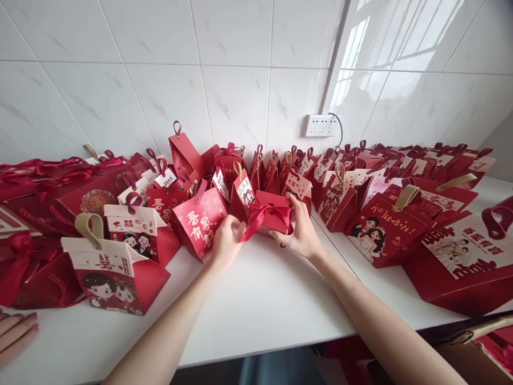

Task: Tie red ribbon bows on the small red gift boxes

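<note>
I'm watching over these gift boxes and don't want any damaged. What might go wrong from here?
The left hand seems to pinch a tail of the red ribbon, so a hard tug might loosen or skew it.
The right hand grips the side of the small red box; too firm a squeeze could dent it.
A box with white lettering stands right by the left hand and might get knocked.

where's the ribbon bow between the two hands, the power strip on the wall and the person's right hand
ribbon bow [269, 210]: head view, on its knot
power strip [319, 126]: head view, on its front face
right hand [301, 233]: head view, on its back
</note>
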A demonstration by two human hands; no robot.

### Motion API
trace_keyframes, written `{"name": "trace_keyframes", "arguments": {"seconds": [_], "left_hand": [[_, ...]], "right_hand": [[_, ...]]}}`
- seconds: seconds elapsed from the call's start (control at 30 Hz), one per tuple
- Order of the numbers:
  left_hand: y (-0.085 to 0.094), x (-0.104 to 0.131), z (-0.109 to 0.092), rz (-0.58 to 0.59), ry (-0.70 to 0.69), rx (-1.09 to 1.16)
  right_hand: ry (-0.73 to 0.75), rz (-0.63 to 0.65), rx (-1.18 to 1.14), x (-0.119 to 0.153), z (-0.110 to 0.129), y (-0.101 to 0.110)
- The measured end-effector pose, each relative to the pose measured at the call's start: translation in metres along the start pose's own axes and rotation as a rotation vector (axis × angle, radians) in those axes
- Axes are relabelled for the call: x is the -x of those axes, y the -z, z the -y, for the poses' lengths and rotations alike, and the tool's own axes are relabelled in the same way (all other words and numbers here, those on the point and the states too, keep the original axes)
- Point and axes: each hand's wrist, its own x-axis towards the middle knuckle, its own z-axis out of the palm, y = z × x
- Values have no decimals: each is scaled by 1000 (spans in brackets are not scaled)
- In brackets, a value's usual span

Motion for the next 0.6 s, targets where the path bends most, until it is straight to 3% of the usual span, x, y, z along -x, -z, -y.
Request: {"name": "trace_keyframes", "arguments": {"seconds": [0.17,0.37,0.5,0.6], "left_hand": [[-4,7,1,319,-214,-339],[1,9,-1,471,-237,-353],[2,9,2,482,-254,-302],[1,7,4,462,-246,-285]], "right_hand": [[-140,-172,-71,0,-2,3],[-403,12,-139,-4,1,2],[-655,-99,-617,-10,6,6],[-739,-87,-1022,-8,16,15]]}}
